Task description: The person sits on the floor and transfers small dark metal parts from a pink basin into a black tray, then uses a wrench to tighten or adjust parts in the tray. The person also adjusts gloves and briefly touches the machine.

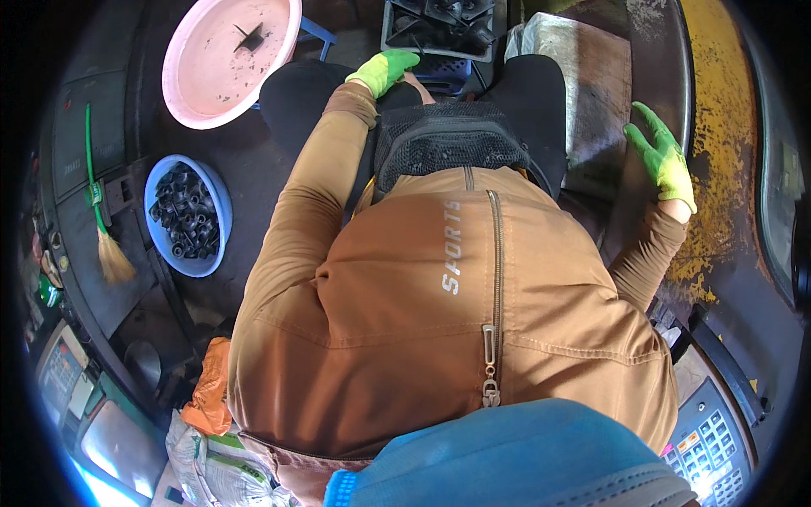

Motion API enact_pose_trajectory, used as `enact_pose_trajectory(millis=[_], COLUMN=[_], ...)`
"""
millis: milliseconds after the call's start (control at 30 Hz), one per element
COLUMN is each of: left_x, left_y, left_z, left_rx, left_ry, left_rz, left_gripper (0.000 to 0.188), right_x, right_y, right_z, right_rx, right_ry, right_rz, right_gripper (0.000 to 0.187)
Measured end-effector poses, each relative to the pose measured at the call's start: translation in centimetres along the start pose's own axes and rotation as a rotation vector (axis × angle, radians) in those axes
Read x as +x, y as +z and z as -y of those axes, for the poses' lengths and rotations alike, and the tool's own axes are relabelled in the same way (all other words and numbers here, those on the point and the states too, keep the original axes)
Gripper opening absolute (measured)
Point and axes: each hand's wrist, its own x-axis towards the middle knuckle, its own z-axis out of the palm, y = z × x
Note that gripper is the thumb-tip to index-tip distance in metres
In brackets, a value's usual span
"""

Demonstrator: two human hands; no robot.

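My left hand (387, 71), in a green-yellow glove, lies over my left knee with its fingers stretched to the right. No object shows in it, though its underside is hidden. Ahead of it stands a dark tray (439, 32) of black moulded plastic parts. Out to the right, my right hand (664, 159) wears the same kind of glove. Its fingers are spread and it holds nothing. It hovers beside a worn yellow and dark machine panel (718, 152), to the right of a flat box-like block (591, 101) partly wrapped in clear plastic.
A pink basin (203, 93) at the far left holds one black bladed part (249, 38). Below it, a blue basin (221, 207) is filled with small black parts (184, 211). A broom (111, 258) hangs farther left. A keypad panel (710, 448) is at lower right.
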Motion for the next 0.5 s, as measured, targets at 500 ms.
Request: enact_pose_trajectory(millis=[500], left_x=[0.2], left_y=[0.3], left_z=[-0.2], left_rx=[0.013], left_ry=[0.073], left_rz=[0.029], left_gripper=[0.033], right_x=[4.3], right_y=[3.1], right_z=[-2.2], right_rx=[0.089], right_ry=[0.054], right_rz=[0.174], right_gripper=[0.051])
